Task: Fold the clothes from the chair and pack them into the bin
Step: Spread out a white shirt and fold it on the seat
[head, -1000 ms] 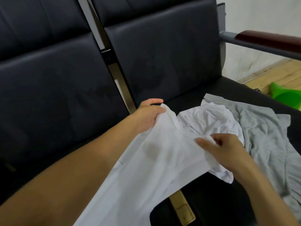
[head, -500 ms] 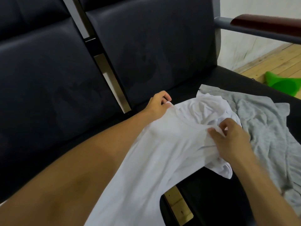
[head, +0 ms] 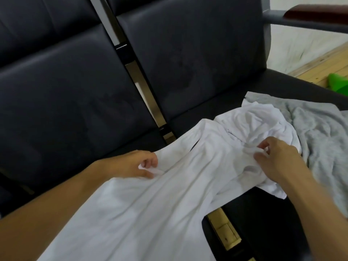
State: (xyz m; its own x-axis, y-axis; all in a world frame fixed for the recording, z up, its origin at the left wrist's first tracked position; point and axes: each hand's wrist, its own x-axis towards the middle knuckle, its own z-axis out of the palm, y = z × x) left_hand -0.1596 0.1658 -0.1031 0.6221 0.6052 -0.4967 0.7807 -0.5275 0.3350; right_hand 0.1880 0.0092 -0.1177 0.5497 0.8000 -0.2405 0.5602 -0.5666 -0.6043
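A dark padded chair fills most of the frame, its seat at lower right. On that seat lies a white shirt, stretched from centre to bottom left. A crumpled grey garment lies at right, its left edge under the shirt's bunched end.

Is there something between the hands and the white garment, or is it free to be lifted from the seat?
Nothing stands between them: the left hand and right hand both already pinch the white garment. It lies partly over the grey garment, with nothing on top. No bin is in view.
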